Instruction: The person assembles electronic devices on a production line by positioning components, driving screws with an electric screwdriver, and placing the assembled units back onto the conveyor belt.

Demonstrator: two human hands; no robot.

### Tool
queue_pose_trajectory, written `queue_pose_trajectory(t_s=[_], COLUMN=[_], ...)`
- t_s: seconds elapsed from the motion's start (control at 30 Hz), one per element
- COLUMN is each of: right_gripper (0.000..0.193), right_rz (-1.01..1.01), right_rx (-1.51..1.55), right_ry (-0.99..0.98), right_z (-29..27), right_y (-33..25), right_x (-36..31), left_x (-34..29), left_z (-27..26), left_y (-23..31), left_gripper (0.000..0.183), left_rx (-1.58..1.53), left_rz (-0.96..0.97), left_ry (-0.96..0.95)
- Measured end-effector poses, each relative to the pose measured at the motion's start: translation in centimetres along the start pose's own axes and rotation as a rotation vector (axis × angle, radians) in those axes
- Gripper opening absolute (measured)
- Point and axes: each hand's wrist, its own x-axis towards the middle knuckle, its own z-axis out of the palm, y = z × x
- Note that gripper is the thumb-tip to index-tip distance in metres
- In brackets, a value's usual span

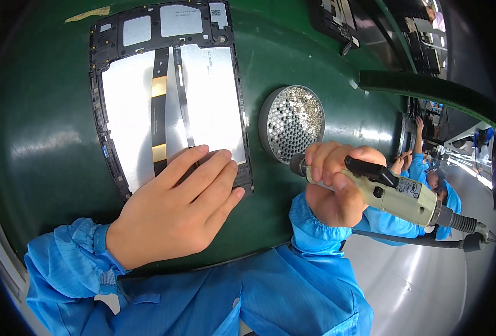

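Observation:
A tablet-like device with its back off point(214, 106) lies on the green work surface, silver plates inside a black frame. Dark ribbon cables point(158, 112) run down its middle. My left hand point(175, 207) rests flat on its near end, fingers stretched out and covering part of the frame. In my right hand point(340, 176) is a pale electric screwdriver point(402, 193) with a black lever, held sideways. Its nose end points left, over the near rim of a round grey screw tray point(265, 126). Small screws point(307, 109) are heaped on the tray's perforated face; the driver's tip is hidden.
A strip of yellowish tape point(88, 14) lies at the far left of the green mat point(41, 112). Another dark device part point(337, 25) sits at the far right. A green bar point(427, 89) crosses the right side. Beyond it, a co-worker in blue point(447, 199) works at the bench.

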Motion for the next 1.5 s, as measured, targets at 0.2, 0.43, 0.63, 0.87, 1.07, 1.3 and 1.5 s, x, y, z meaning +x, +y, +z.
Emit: queue_pose_trajectory(t_s=[0.2, 0.43, 0.63, 0.87, 1.07, 1.3, 1.5], right_gripper=[0.036, 0.035, 0.038, 0.034, 0.033, 0.032, 0.032], right_rz=[0.021, 0.003, -0.134, -0.052, 0.007, 0.027, 0.035], right_rx=[-0.006, -0.071, -0.048, -0.073, -0.060, -0.019, -0.063], right_ry=[0.011, -0.006, -0.005, -0.222, -0.362, -0.305, -0.336], right_z=[0.0, 0.2, 0.4, 3.9, 5.9, 6.6, 6.6], right_y=[-0.2, -0.1, -2.6, -4.2, -1.9, -1.5, -1.6], right_x=[-0.1, -0.4, 0.1, -0.5, -1.4, -2.0, -1.7], left_x=[-0.1, -0.2, -2.0, -2.1, -2.6, -2.8, -2.9], left_z=[0.0, -0.1, -0.9, 0.6, 1.2, 0.8, 0.2], left_y=[0.1, 0.1, 0.2, 0.1, -0.3, -0.1, -0.4], left_gripper=[0.026, 0.023, 0.016, 0.019, 0.020, 0.017, 0.014], left_rx=[-0.003, -0.020, -0.065, -0.095, -0.112, -0.149, -0.136], left_rz=[-0.003, 0.005, 0.059, 0.078, 0.080, 0.052, 0.077], left_ry=[-0.002, 0.007, 0.068, 0.172, 0.255, 0.265, 0.180])
